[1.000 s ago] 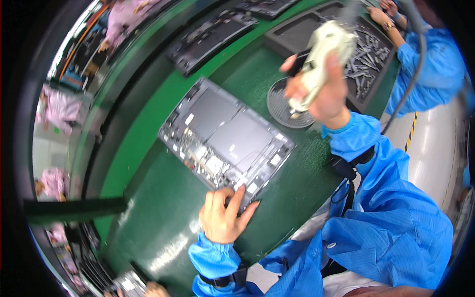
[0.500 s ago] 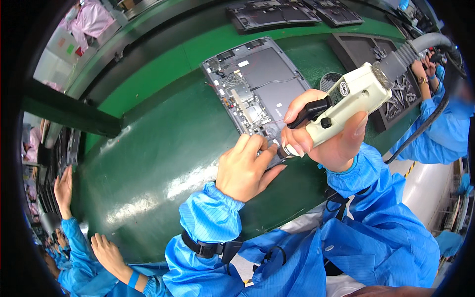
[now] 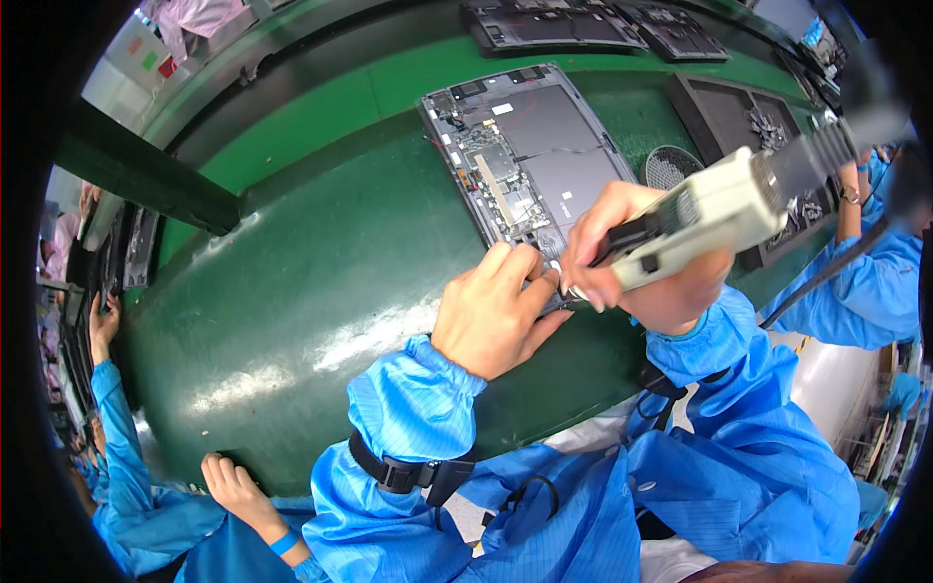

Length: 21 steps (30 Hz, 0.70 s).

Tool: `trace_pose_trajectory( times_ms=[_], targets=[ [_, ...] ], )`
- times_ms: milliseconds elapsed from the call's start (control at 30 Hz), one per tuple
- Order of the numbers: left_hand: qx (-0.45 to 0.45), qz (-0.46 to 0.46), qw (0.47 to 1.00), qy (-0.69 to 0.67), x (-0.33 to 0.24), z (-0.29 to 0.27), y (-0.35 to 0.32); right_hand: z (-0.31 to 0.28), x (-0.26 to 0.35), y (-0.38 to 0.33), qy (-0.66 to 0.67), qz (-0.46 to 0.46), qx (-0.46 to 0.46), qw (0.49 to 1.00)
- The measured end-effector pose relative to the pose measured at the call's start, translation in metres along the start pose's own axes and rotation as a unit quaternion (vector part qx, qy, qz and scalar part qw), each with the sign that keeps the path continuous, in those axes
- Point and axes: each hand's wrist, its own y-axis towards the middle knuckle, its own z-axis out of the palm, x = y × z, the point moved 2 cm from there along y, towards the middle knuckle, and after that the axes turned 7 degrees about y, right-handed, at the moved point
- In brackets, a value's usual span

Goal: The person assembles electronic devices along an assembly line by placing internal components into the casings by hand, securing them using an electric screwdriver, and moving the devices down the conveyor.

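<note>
An opened flat electronic device (image 3: 559, 146), dark grey with a bare circuit board (image 3: 501, 185) along its left half, lies on the green table. In my right hand (image 3: 671, 287) is a cream electric screwdriver (image 3: 724, 209) with a black lever, blurred by motion. Its tip points left to the near corner of the device, beside my left fingertips. My left hand (image 3: 491, 316) is at that corner, thumb and fingers bent together. What they pinch, if anything, is hidden behind them.
A round dish (image 3: 645, 167) of small screws and a dark compartment tray (image 3: 692, 97) with metal parts stand right of the device. More opened devices (image 3: 554, 27) lie at the back. A dark post (image 3: 146, 180) rises at left. Co-workers' hands (image 3: 238, 496) are at left and right.
The screwdriver's rear end has swung slightly right and down, while its tip stays by my left fingers. The whole view has shifted a little. A co-worker's far-left hand has changed pose.
</note>
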Motion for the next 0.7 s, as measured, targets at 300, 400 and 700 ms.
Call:
trace_pose_trajectory(
  times_ms=[300, 400, 700],
  targets=[
    [-0.031, 0.033, 0.998, 0.038, -0.009, 0.003, 0.001, -0.002, -0.007, -0.004, 0.03, -0.026, -0.025, 0.999],
    [-0.003, -0.013, 1.0, 0.027, -0.006, 0.004, 0.002, -0.025, 0.008, -0.001, 0.042, -0.088, -0.112, 0.989],
    [-0.001, 0.055, 0.993, 0.103, -0.013, 0.003, -0.003, -0.143, 0.052, -0.068, -0.244, -0.037, -0.334, 0.91]
  ],
)
